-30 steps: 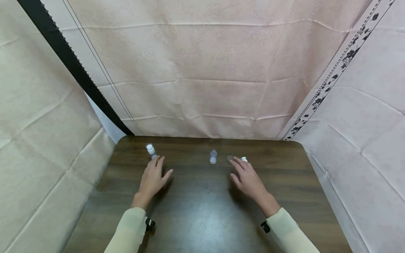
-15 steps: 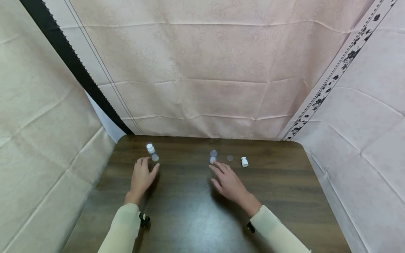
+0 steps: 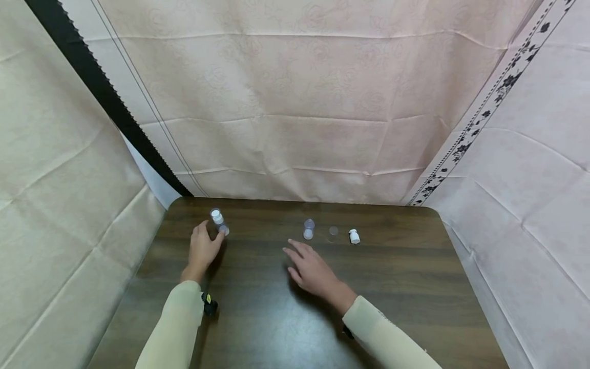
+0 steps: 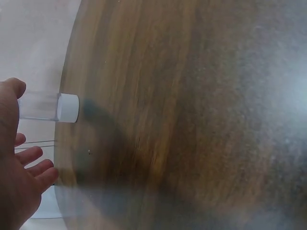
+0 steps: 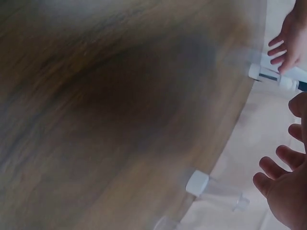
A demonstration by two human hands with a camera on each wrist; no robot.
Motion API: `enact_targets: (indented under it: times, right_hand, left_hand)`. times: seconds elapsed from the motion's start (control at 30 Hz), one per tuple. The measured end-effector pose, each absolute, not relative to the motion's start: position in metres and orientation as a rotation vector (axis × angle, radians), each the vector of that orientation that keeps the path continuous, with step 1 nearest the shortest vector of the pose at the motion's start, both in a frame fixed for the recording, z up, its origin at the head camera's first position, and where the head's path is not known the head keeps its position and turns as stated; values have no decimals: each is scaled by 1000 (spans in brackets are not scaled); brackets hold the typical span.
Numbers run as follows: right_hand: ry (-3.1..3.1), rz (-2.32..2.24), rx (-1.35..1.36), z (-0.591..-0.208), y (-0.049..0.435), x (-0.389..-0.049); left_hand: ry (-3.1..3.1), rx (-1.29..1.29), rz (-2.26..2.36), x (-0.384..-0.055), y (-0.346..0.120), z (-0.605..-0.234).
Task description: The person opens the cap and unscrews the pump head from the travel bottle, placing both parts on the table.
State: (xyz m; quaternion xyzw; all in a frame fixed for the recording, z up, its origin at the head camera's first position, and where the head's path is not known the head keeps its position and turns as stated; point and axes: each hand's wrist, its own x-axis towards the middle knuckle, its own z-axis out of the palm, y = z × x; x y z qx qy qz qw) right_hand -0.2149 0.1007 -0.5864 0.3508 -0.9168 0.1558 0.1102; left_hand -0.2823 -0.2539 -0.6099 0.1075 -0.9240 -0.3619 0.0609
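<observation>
In the head view my left hand (image 3: 203,249) is at the far left of the table, its fingers and thumb parted around the near side of a clear cylinder with a white end (image 3: 223,229). A small white-capped piece (image 3: 217,216) shows at the cylinder's far end. The left wrist view shows the white end (image 4: 68,108) down on the table; whether the thumb touches the cylinder I cannot tell. My right hand (image 3: 313,271) hovers over mid-table with loosely spread fingers, holding nothing. Just beyond it stands another clear cylinder with a white end (image 3: 308,229).
A clear round piece (image 3: 333,231) and a small white bottle (image 3: 354,236) stand right of the middle cylinder. The dark wooden table (image 3: 258,318) ends at a pale cloth (image 3: 299,128) at the back, with cloth along both sides.
My right hand has moved left, from beside the white bottle, past the middle cylinder, to mid-table. My left hand has shifted left and slightly forward, its thumb now by the left cylinder.
</observation>
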Motion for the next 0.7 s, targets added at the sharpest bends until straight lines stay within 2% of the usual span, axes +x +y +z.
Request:
enact_targets:
  times: [0.7]
  right_hand:
    - [-2837, 354, 1152, -618, 66, -206]
  left_hand:
    - [-2675, 465, -1396, -303, -249, -614]
